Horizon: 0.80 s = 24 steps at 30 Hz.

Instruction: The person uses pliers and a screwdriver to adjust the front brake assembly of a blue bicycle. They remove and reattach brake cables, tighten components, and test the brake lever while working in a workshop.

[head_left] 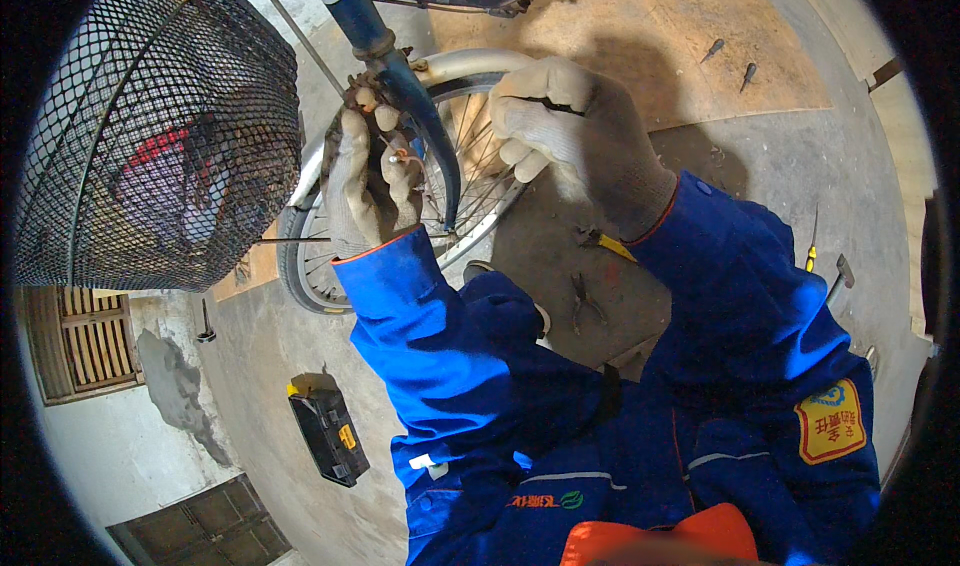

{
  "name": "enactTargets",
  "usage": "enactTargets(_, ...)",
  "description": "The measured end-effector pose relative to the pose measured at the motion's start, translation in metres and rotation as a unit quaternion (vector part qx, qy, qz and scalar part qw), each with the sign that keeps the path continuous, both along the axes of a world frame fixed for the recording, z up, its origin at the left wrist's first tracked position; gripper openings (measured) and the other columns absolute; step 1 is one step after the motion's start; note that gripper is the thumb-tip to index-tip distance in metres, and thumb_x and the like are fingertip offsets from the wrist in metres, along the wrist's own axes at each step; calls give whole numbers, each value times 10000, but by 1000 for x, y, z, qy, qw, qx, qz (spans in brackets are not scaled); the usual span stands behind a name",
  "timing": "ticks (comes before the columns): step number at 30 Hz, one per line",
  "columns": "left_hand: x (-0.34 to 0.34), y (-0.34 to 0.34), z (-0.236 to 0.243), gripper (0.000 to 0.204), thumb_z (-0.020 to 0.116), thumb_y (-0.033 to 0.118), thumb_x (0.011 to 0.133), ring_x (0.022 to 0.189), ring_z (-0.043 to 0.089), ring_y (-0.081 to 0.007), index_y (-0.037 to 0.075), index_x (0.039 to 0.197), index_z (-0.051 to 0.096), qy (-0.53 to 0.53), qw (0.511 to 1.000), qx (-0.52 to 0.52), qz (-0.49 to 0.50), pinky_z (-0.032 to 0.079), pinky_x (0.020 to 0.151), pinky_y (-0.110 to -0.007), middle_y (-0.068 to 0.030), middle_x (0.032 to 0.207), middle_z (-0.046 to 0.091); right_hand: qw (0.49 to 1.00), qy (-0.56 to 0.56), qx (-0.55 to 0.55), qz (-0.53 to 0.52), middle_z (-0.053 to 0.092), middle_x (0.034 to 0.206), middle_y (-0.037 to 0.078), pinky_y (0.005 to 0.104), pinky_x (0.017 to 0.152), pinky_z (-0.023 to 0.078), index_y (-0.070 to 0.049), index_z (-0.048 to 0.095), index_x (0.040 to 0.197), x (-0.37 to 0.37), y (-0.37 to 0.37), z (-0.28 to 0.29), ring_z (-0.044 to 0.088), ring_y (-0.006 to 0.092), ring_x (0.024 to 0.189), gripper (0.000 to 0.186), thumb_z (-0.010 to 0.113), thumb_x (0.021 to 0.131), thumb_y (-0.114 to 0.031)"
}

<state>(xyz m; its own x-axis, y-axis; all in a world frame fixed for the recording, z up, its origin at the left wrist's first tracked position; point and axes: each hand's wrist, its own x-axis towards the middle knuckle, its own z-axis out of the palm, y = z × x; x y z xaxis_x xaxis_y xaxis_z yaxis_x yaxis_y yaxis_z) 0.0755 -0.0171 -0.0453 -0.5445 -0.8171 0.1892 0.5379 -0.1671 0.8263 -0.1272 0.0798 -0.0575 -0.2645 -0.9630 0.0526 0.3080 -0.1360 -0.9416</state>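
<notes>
A blue bicycle fork [430, 126] straddles a spoked front wheel [290, 266] with a pale mudguard. My left hand [365, 181], in a whitish work glove, is closed around a rusty fitting [368, 94] at the top of the fork. A thin coppery piece [403, 156] shows by its fingers; I cannot tell if it is held. Over the wheel's right side is my gloved right hand [575, 116], its fingers curled together. Anything inside that grip is hidden. The glove has a dark slit across its back.
A black mesh basket [90, 156] hangs left of the fork. Pliers [585, 301] and a yellow-handled tool [612, 247] lie below my right hand. At right are a screwdriver [811, 258] and a hammer [843, 270]. A dark toolbox [328, 436] stands lower left; cardboard [770, 26] covers floor behind.
</notes>
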Motion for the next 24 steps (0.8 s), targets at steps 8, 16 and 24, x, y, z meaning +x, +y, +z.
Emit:
enactTargets(8,-10,18,5,352,532,216,1024,791,609,-158,8,1307,555,-97,969,-35,222,513,603,-221,-137,1178,651,1000,-18,6,23,669,847,76,248,561,513,20,658,1057,-1,1,1,621,124,661,181,645,927,-105)
enactTargets(16,-5,16,13,333,580,227,1015,591,537,-72,39,1290,582,-66,988,46,129,396,432,-170,-101,1049,692,1000,-2,6,10,667,831,81,247,565,516,20,664,1056,1,1,2,623,125,658,188,651,923,-112)
enactTargets(24,-9,11,9,326,600,234,1017,687,584,-76,12,1256,612,-129,979,-43,152,447,520,-172,-82,1020,694,1000,-9,4,16,680,841,95,246,562,519,27,671,1062,-1,1,2,633,127,658,220,674,912,-134)
